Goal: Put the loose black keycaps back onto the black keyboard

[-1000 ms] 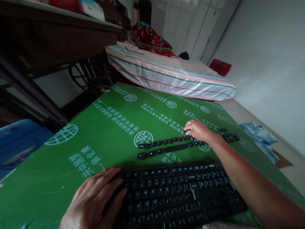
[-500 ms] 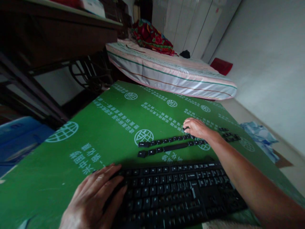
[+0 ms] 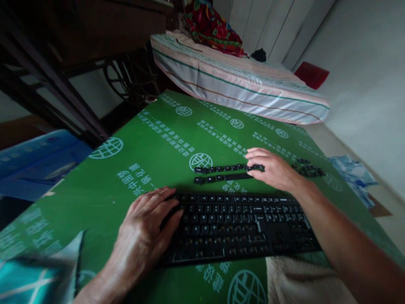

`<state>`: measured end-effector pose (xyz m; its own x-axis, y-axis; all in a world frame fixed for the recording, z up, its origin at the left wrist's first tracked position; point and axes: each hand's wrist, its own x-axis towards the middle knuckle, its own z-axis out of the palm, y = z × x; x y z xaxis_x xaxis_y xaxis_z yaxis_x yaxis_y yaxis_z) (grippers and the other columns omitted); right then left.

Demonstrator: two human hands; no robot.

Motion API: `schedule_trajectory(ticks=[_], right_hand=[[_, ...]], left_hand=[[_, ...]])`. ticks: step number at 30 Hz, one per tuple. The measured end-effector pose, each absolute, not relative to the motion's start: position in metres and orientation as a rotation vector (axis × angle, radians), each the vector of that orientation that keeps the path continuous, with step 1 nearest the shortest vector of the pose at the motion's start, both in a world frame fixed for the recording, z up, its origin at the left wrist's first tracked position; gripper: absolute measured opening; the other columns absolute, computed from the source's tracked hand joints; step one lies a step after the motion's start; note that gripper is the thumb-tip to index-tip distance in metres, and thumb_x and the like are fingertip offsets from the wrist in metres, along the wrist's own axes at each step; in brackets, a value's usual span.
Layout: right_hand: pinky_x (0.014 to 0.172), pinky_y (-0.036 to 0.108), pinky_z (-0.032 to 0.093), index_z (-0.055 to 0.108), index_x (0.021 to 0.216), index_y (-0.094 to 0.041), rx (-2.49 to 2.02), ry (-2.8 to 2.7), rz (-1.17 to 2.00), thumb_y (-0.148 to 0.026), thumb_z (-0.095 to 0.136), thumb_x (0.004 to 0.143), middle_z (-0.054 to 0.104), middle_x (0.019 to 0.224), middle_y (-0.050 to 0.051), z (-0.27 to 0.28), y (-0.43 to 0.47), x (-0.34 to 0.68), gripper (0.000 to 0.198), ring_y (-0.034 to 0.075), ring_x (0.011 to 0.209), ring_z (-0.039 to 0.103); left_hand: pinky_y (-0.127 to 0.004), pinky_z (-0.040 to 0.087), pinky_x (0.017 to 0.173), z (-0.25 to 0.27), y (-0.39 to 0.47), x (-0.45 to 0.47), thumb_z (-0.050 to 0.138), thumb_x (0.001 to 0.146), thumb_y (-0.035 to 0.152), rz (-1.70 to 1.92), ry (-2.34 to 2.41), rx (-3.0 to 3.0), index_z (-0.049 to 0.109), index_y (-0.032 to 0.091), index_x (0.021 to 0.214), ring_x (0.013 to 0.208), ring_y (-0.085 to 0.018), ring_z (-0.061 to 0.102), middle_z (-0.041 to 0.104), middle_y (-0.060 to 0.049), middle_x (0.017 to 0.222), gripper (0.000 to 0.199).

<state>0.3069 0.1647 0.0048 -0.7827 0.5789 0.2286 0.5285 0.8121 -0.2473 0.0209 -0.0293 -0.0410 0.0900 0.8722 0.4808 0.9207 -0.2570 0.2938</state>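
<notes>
A black keyboard lies on the green table, with bare switch spots showing across its lower rows. My left hand rests over its left end, fingers stretched out and touching it. Beyond the keyboard, loose black keycaps are laid out in two rows, an upper row and a lower row with a long space bar. My right hand is over the right part of these rows, fingers bent and apart. Dark keycaps show between its thumb and fingers; the hand hides the rest of the rows.
A small heap of loose keycaps lies right of my right hand. Beige fabric is at the near edge of the green table. Teal cloth lies at lower left. A bed stands beyond the table.
My right hand has come down from just beyond the upper keycap row onto the rows, and its fingers have spread. My left hand stays on the keyboard. The view has shifted.
</notes>
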Motion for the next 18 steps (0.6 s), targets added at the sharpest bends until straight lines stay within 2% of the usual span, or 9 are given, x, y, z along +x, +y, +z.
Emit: schedule_trajectory(ticks=[3, 8, 18], right_hand=[[0.103, 0.046, 0.045, 0.065, 0.083, -0.020, -0.692, -2.692, 0.324, -0.018, 0.061, 0.083, 0.065, 0.114, 0.006, 0.003, 0.110, 0.299, 0.004, 0.022, 0.124, 0.051], [0.105, 0.047, 0.045, 0.064, 0.081, -0.017, -0.682, -2.692, 0.339, -0.012, 0.060, 0.082, 0.063, 0.120, 0.010, -0.014, 0.049, 0.285, 0.006, 0.023, 0.127, 0.048], [0.109, 0.045, 0.041, 0.064, 0.083, -0.014, -0.718, -2.757, 0.223, -0.011, 0.059, 0.083, 0.060, 0.126, 0.013, -0.015, 0.026, 0.273, 0.006, 0.024, 0.131, 0.044]], left_hand=[[-0.049, 0.049, 0.093, -0.039, -0.029, 0.023, 0.047, 0.091, 0.040, -0.889, -1.888, -2.246, 0.066, 0.018, 0.095, 0.109, -0.028, 0.061, 0.068, -0.011, 0.113, 0.029], [-0.047, 0.048, 0.093, -0.038, -0.030, 0.025, 0.044, 0.092, 0.039, -0.868, -1.922, -2.236, 0.066, 0.017, 0.095, 0.109, -0.027, 0.061, 0.068, -0.011, 0.113, 0.031], [-0.048, 0.048, 0.094, -0.042, -0.030, 0.027, 0.048, 0.090, 0.034, -0.916, -1.922, -2.233, 0.069, 0.014, 0.096, 0.108, -0.029, 0.061, 0.068, -0.013, 0.112, 0.029]])
